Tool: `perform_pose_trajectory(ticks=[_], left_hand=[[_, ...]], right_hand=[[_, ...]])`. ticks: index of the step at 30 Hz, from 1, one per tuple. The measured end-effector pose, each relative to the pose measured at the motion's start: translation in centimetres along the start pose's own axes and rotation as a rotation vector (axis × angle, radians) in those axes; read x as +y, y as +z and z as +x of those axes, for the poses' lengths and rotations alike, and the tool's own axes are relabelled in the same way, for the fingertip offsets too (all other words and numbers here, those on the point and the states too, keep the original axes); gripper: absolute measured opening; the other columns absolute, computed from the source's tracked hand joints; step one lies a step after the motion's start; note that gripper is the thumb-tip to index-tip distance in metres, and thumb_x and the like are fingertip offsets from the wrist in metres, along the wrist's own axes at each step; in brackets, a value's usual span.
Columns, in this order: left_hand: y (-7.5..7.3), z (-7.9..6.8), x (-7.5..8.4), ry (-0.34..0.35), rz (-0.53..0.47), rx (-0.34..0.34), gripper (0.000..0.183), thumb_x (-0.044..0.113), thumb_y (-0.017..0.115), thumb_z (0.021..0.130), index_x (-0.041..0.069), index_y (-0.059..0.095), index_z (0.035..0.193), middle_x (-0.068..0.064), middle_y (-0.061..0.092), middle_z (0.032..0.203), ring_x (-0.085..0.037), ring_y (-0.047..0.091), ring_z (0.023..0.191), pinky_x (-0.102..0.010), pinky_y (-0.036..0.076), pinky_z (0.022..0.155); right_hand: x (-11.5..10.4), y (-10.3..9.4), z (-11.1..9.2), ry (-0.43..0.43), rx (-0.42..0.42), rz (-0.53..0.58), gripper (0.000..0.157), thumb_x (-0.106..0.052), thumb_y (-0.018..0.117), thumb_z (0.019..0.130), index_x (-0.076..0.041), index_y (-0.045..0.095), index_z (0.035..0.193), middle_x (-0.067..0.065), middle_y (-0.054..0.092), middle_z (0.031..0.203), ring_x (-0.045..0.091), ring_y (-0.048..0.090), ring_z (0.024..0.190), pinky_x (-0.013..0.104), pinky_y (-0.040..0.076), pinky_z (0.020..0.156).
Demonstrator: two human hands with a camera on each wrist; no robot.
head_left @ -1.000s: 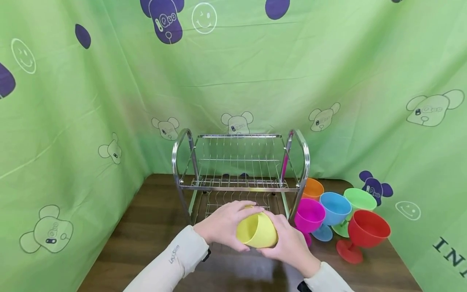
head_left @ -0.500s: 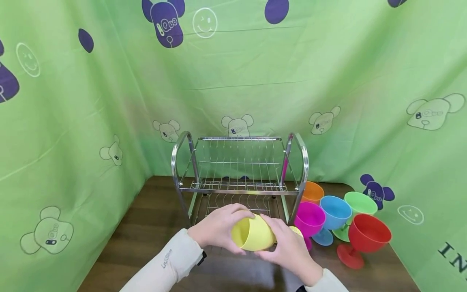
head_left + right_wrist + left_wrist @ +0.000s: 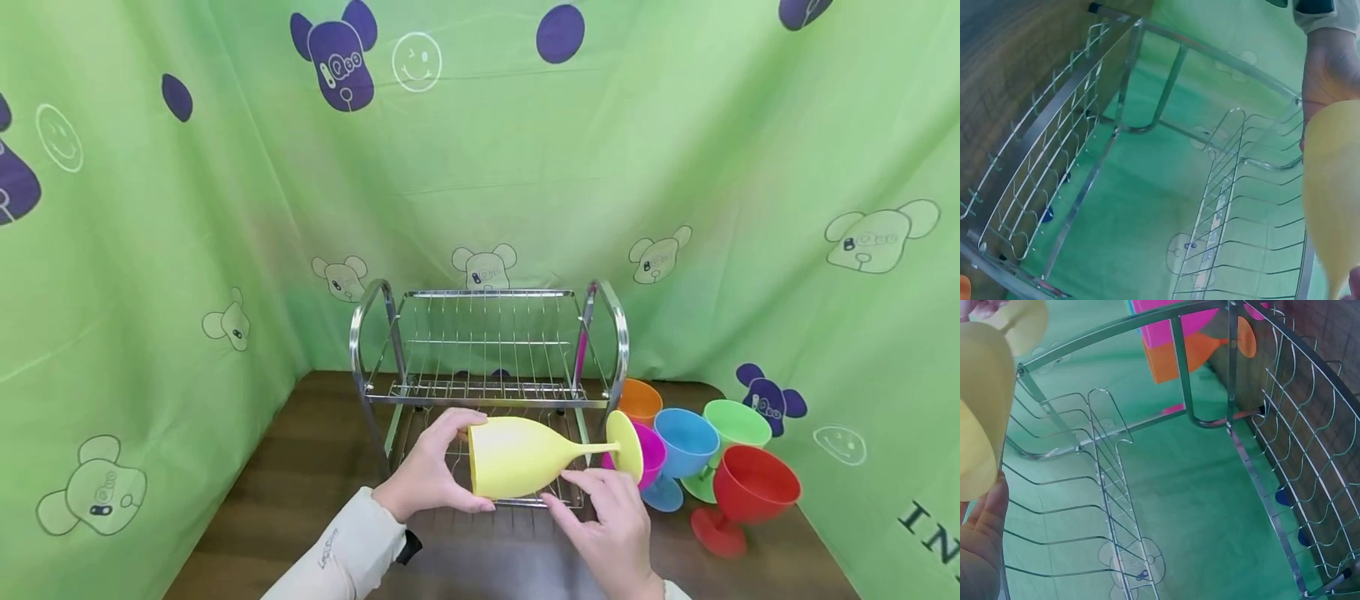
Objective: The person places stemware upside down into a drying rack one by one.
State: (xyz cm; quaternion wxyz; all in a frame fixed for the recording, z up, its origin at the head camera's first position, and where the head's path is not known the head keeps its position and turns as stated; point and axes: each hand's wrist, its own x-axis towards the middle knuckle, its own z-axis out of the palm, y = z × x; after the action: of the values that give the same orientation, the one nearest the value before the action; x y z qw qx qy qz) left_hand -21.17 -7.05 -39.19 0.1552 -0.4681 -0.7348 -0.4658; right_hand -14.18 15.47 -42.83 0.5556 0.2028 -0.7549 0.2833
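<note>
A yellow plastic goblet (image 3: 517, 457) lies sideways in the air before the dish rack, its mouth to the left and its foot to the right. My left hand (image 3: 431, 471) grips it at the rim, fingers above and thumb below. Just under the bowl's narrow end is my right hand (image 3: 607, 521), thumb and fingers apart, fingertips at or very near the goblet. In the left wrist view the goblet (image 3: 982, 412) fills the upper left, with left fingers (image 3: 991, 509) beneath. The right wrist view shows the goblet (image 3: 1335, 187) at its right edge.
A two-tier chrome dish rack (image 3: 487, 400) stands on the dark wooden table (image 3: 262, 500). Right of it are orange (image 3: 640, 400), magenta (image 3: 651, 454), blue (image 3: 686, 442), light green (image 3: 737, 422) and red (image 3: 753, 483) goblets, upright and close together. A green printed cloth (image 3: 480, 167) hangs behind.
The yellow goblet has turned side-on, so its stem and foot now show at the right. My right hand has loosened from around the bowl and moved lower right; my left keeps the rim.
</note>
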Motion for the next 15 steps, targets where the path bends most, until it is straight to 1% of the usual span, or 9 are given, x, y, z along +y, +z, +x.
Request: perform_pose_trajectory(ticks=[2, 3, 4, 5, 7, 9, 11, 13, 15], left_hand=[[-0.1, -0.2, 0.1, -0.002, -0.042, 0.033, 0.089, 0.007, 0.093, 0.044, 0.000, 0.050, 0.122, -0.016, 0.055, 0.118, -0.021, 0.055, 0.101, -0.035, 0.052, 0.082], [-0.1, -0.2, 0.1, -0.001, -0.062, 0.048, 0.089, 0.006, 0.092, 0.044, 0.000, 0.049, 0.122, -0.017, 0.055, 0.119, -0.021, 0.056, 0.102, -0.035, 0.052, 0.082], [-0.1, -0.3, 0.1, -0.009, -0.088, 0.060, 0.089, 0.005, 0.091, 0.045, 0.000, 0.049, 0.123, -0.018, 0.055, 0.120, -0.021, 0.056, 0.102, -0.034, 0.051, 0.083], [0.0, -0.4, 0.2, -0.023, -0.120, 0.072, 0.088, 0.003, 0.090, 0.045, 0.000, 0.049, 0.123, -0.018, 0.055, 0.120, -0.020, 0.056, 0.103, -0.034, 0.051, 0.084], [0.2, -0.5, 0.4, -0.056, -0.191, 0.096, 0.088, 0.000, 0.088, 0.047, 0.000, 0.047, 0.125, -0.018, 0.055, 0.121, -0.019, 0.056, 0.105, -0.035, 0.050, 0.087], [0.5, -0.4, 0.5, -0.099, -0.269, 0.112, 0.087, -0.003, 0.086, 0.050, -0.001, 0.044, 0.127, -0.019, 0.054, 0.123, -0.017, 0.056, 0.108, -0.036, 0.048, 0.089], [1.1, -0.4, 0.7, -0.130, -0.328, 0.122, 0.088, -0.007, 0.084, 0.051, -0.003, 0.042, 0.128, -0.021, 0.053, 0.123, -0.015, 0.056, 0.109, -0.036, 0.047, 0.092], [1.9, -0.4, 0.8, -0.144, -0.369, 0.126, 0.088, -0.010, 0.083, 0.052, -0.003, 0.039, 0.128, -0.023, 0.052, 0.125, -0.015, 0.055, 0.112, -0.037, 0.047, 0.094], [2.8, -0.4, 0.9, -0.122, -0.394, 0.127, 0.090, -0.011, 0.082, 0.053, -0.004, 0.035, 0.129, -0.026, 0.050, 0.126, -0.015, 0.054, 0.113, -0.037, 0.047, 0.094]], right_hand=[[-0.3, -0.2, -0.1, 0.085, -0.062, 0.037, 0.051, -0.056, 0.061, 0.086, -0.005, 0.071, 0.083, 0.002, 0.062, 0.074, 0.017, 0.051, 0.069, 0.021, 0.041, 0.065], [-0.5, -0.3, -0.1, 0.150, -0.103, 0.061, 0.046, -0.052, 0.066, 0.084, -0.006, 0.071, 0.084, 0.000, 0.062, 0.073, 0.015, 0.051, 0.069, 0.020, 0.041, 0.063], [-0.8, -0.5, -0.2, 0.227, -0.148, 0.083, 0.041, -0.047, 0.073, 0.081, -0.006, 0.071, 0.085, -0.002, 0.061, 0.073, 0.012, 0.051, 0.068, 0.020, 0.042, 0.060], [-1.0, -0.6, -0.3, 0.332, -0.208, 0.145, 0.037, -0.040, 0.077, 0.079, -0.005, 0.070, 0.090, -0.002, 0.061, 0.074, 0.009, 0.051, 0.067, 0.019, 0.043, 0.059], [-1.5, -0.7, 0.0, 0.568, -0.320, 0.309, 0.039, -0.021, 0.080, 0.078, 0.001, 0.065, 0.105, -0.003, 0.061, 0.079, 0.005, 0.054, 0.071, 0.018, 0.046, 0.060], [-1.7, -0.6, 0.4, 0.787, -0.380, 0.511, 0.053, -0.004, 0.075, 0.078, 0.007, 0.051, 0.124, 0.001, 0.063, 0.088, 0.004, 0.059, 0.076, 0.021, 0.050, 0.063], [-1.7, -0.4, 0.9, 0.928, -0.394, 0.703, 0.062, -0.001, 0.068, 0.083, 0.009, 0.035, 0.135, 0.004, 0.064, 0.098, 0.007, 0.063, 0.083, 0.026, 0.054, 0.067], [-1.8, -0.2, 1.3, 0.949, -0.367, 0.833, 0.063, -0.003, 0.065, 0.087, 0.010, 0.029, 0.137, 0.007, 0.062, 0.103, 0.010, 0.064, 0.087, 0.029, 0.056, 0.067], [-1.9, 0.0, 1.5, 0.936, -0.320, 0.916, 0.059, -0.006, 0.066, 0.087, 0.006, 0.031, 0.133, 0.005, 0.060, 0.106, 0.012, 0.065, 0.089, 0.031, 0.056, 0.068]])
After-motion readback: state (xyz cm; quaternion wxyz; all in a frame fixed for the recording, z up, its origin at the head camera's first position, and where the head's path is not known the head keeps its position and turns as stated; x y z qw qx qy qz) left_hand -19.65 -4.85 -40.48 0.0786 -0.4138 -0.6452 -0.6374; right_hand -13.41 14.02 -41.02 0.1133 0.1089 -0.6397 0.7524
